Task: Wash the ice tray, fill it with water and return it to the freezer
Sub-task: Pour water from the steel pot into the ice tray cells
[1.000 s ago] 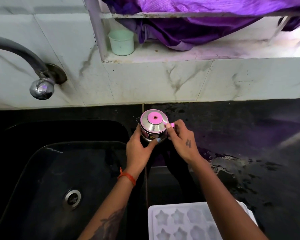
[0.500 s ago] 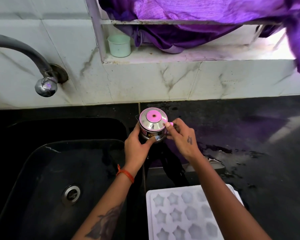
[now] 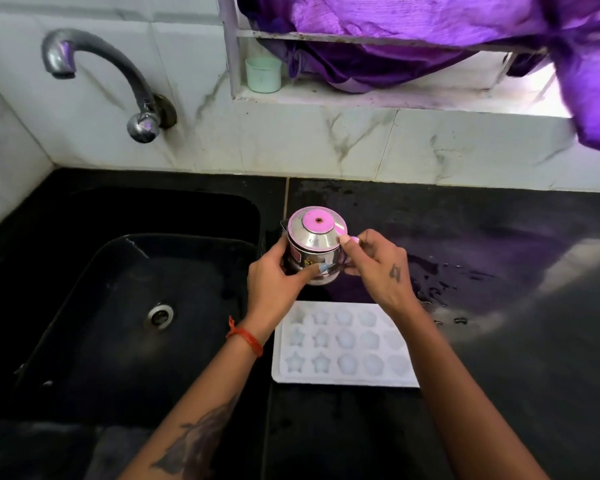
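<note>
Gripping a small lidded steel container from both sides: left hand wraps its body, right hand pinches at the lid's rim. White plastic ice tray with star and round moulds lies flat on the wet black stone counter, just below the hands, right of the black sink.

Daylight enters through the window at top right, tinted purple by the curtain. It leaves a violet sheen and pale glare on the wet black desk. The sink stays dim. Edges bow from the wide lens; detail is slightly soft.
</note>
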`<state>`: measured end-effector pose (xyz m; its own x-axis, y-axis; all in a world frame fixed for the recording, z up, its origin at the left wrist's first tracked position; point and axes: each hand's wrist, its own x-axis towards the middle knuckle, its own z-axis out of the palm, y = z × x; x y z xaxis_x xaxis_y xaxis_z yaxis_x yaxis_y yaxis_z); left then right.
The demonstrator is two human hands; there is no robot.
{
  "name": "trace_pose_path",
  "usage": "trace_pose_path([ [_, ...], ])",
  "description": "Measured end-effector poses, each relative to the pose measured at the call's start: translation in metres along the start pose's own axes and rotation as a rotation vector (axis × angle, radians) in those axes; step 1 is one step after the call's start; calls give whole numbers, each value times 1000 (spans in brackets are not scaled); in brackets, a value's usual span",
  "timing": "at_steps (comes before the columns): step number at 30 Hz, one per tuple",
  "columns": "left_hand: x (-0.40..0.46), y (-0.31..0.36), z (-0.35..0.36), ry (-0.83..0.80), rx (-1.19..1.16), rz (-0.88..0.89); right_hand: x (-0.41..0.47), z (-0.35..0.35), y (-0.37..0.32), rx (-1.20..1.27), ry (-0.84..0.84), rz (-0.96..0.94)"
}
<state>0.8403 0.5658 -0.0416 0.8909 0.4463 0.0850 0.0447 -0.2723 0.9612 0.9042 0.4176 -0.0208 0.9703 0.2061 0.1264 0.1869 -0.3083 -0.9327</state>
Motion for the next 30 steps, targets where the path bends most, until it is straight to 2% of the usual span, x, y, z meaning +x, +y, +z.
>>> trace_pose_path([
  [6,-57,7,13,48,18,-56,-38,-30,3,-131,-57,-38],
  [15,-110,21,38,143,36,-134,-69,-65,10,-164,-170,-22],
  [22,-124,12,57,234,-63,-191,-69,-74,10,-216,-177,-40],
  [30,-123,6,65,251,-127,-228,-62,-74,6,-326,-201,-58],
])
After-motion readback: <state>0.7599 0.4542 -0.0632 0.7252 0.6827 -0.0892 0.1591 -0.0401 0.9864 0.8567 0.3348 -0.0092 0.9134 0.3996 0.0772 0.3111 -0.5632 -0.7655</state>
